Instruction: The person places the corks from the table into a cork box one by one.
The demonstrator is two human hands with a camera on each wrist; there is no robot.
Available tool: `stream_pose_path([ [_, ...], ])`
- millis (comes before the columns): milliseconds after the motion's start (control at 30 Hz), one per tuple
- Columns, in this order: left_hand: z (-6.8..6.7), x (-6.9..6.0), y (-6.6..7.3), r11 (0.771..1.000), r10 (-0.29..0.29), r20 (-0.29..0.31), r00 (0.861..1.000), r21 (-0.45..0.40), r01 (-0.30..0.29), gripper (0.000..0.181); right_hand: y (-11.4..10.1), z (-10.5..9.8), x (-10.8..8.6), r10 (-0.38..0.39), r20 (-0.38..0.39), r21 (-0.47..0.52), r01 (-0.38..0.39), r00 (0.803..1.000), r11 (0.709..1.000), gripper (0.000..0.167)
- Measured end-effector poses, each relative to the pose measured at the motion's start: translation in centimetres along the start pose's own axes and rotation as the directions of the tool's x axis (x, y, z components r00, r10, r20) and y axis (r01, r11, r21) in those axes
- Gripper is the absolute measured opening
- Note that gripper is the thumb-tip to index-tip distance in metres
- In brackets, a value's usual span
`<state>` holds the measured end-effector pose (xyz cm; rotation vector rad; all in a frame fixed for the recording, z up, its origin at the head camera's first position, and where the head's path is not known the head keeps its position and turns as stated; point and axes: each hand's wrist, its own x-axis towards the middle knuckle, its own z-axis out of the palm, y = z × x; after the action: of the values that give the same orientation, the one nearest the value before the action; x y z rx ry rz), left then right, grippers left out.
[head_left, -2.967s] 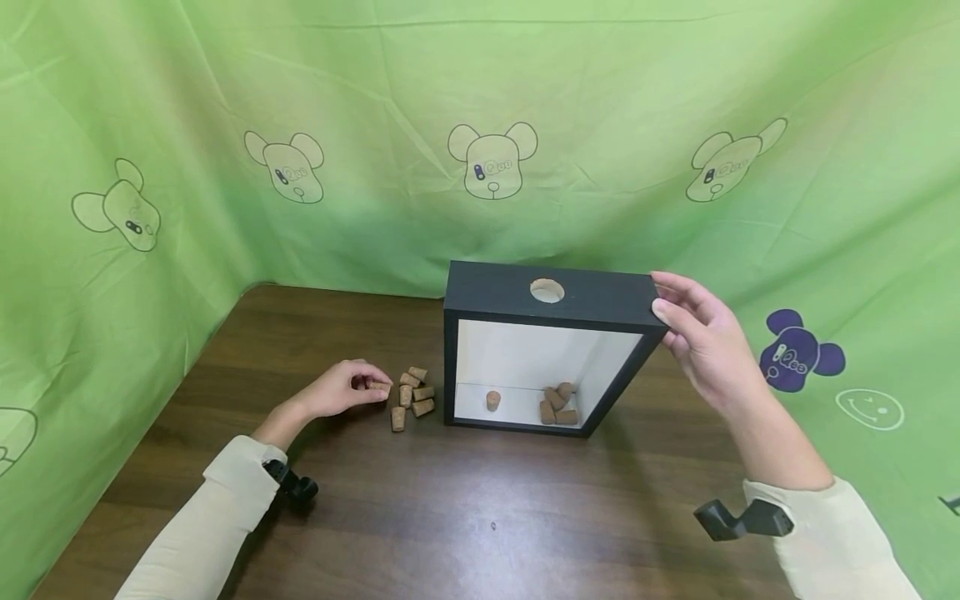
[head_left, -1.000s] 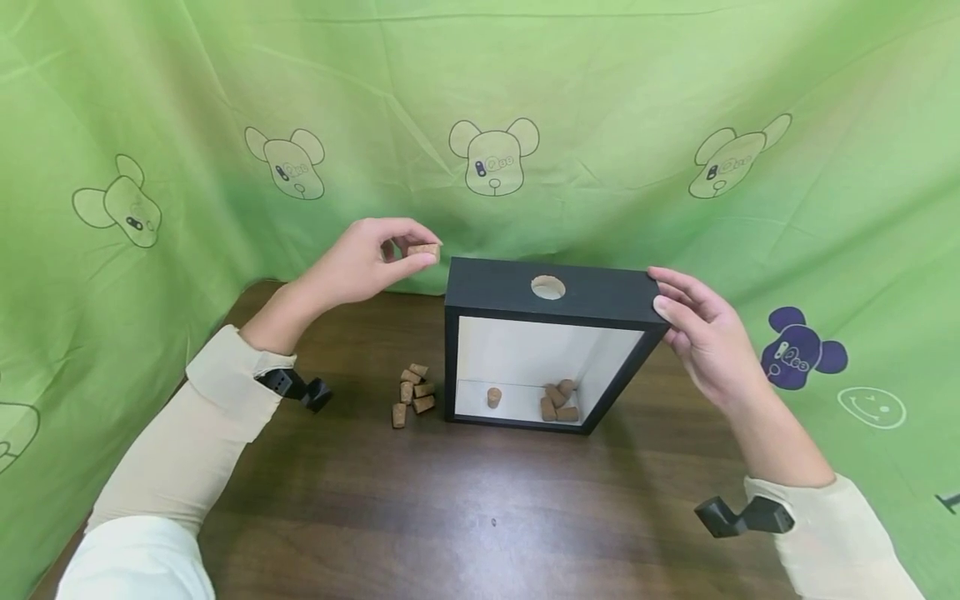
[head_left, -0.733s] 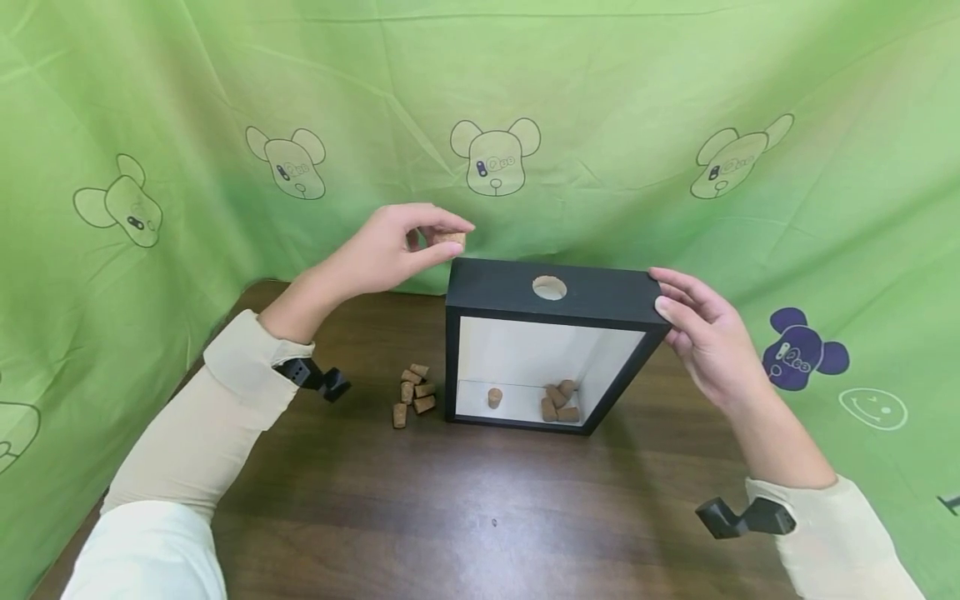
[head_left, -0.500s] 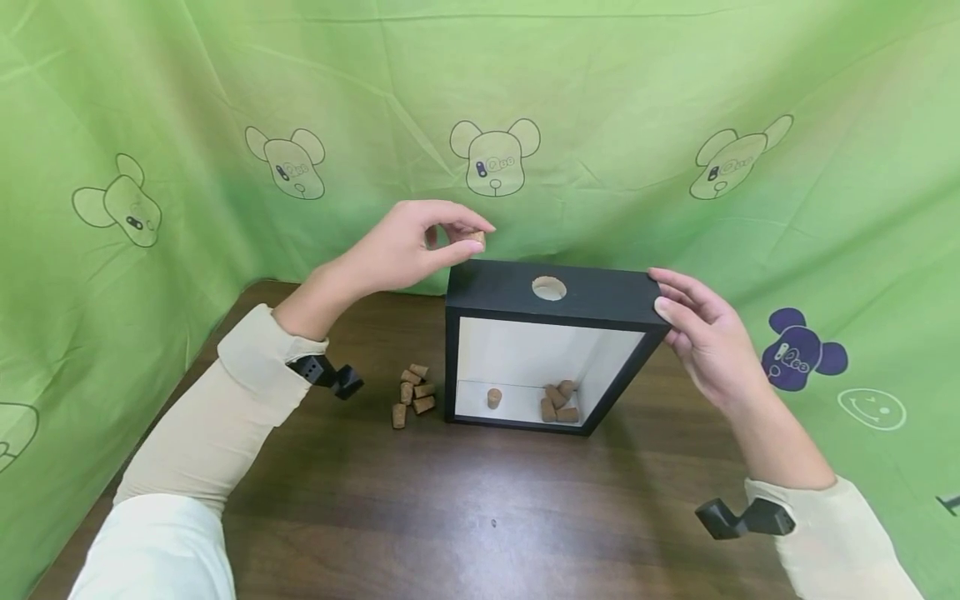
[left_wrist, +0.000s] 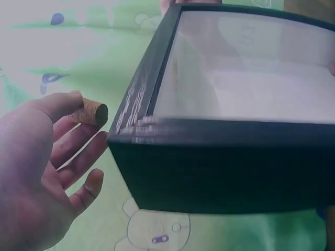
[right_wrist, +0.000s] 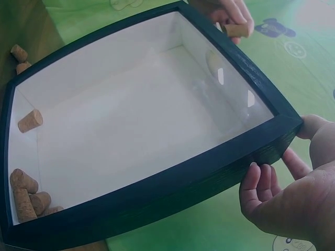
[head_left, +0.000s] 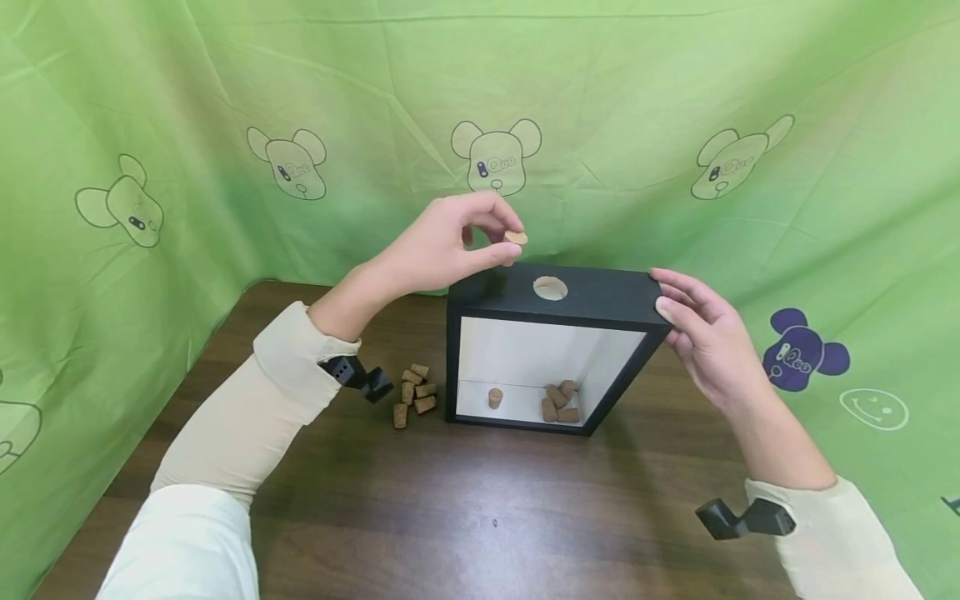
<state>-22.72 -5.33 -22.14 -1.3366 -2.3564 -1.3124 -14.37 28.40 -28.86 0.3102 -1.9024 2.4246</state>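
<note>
A black box (head_left: 487, 287) with a clear front and white inside stands upright on the table, a round hole (head_left: 551, 288) in its top. Over the top's left part, my left hand (head_left: 450, 242) pinches a cork (head_left: 515, 238) between thumb and fingers, left of the hole; the left wrist view also shows this cork (left_wrist: 93, 112). My right hand (head_left: 701, 333) grips the box's upper right corner, also visible in the right wrist view (right_wrist: 293, 193). Inside the box, one cork (head_left: 495, 398) stands at the left and several corks (head_left: 555, 398) lie piled at the right.
Several loose corks (head_left: 415, 390) lie on the brown wooden table (head_left: 480, 500), just left of the box. A green curtain (head_left: 375, 100) with printed bear heads hangs behind and at both sides.
My left hand has picked up a cork from the loose group, lifted it and carried it right, over the box's top. My right hand has stayed at the box's corner.
</note>
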Motion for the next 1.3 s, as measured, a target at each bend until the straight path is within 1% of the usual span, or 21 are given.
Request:
stream_pose_path([
  [100,0.6,0.4,0.1,1.000,-0.006,-0.004,1.000,-0.016,0.006,0.015,0.1,-0.1,0.0,-0.002,-0.003,0.006,0.002,1.000,1.000,0.034],
  [200,1.1,0.7,0.1,0.999,-0.025,-0.008,1.000,-0.033,0.025,0.017,0.2,-0.1,0.0,-0.007,-0.003,0.018,0.007,1.000,1.000,0.035],
  [333,1.8,1.0,0.1,0.997,-0.051,0.000,0.999,-0.056,0.051,0.019,0.2,-0.2,0.0,-0.007,-0.002,0.023,0.007,1.000,1.000,0.035],
  [400,2.1,1.3,0.1,0.997,-0.050,0.008,0.999,-0.065,0.050,0.019,0.2,-0.2,0.0,-0.006,-0.001,0.020,0.006,1.000,1.000,0.034],
  [567,3.0,2.0,0.3,0.996,-0.042,0.051,0.998,-0.080,0.046,0.019,0.0,-0.2,0.0,-0.009,-0.001,0.006,0.009,1.000,1.000,0.034],
  [733,3.6,2.0,0.5,0.995,-0.062,0.110,0.992,-0.072,0.070,0.018,0.2,0.0,0.0,-0.005,-0.001,-0.006,0.005,1.000,1.000,0.034],
  [833,3.8,1.9,0.4,0.996,-0.073,0.130,0.989,-0.045,0.080,0.017,0.1,0.0,0.0,-0.002,-0.001,-0.010,0.002,1.000,1.000,0.034],
  [967,3.8,1.8,0.3,0.997,-0.071,0.154,0.986,-0.006,0.073,0.018,0.0,0.0,0.0,-0.001,-0.005,-0.008,0.001,1.000,1.000,0.034],
  [1067,3.7,1.9,0.2,0.998,-0.060,0.168,0.984,0.017,0.058,0.024,0.0,0.0,0.1,-0.006,-0.006,-0.001,0.006,1.000,1.000,0.033],
  [1167,3.6,2.0,0.2,0.999,-0.049,0.168,0.985,0.032,0.044,0.027,0.0,-0.1,0.1,-0.008,-0.004,0.003,0.008,1.000,1.000,0.033],
  [1300,3.2,1.8,0.1,0.998,-0.053,0.146,0.988,0.050,0.046,0.027,0.0,-0.1,0.1,-0.004,-0.006,0.000,0.004,1.000,1.000,0.033],
])
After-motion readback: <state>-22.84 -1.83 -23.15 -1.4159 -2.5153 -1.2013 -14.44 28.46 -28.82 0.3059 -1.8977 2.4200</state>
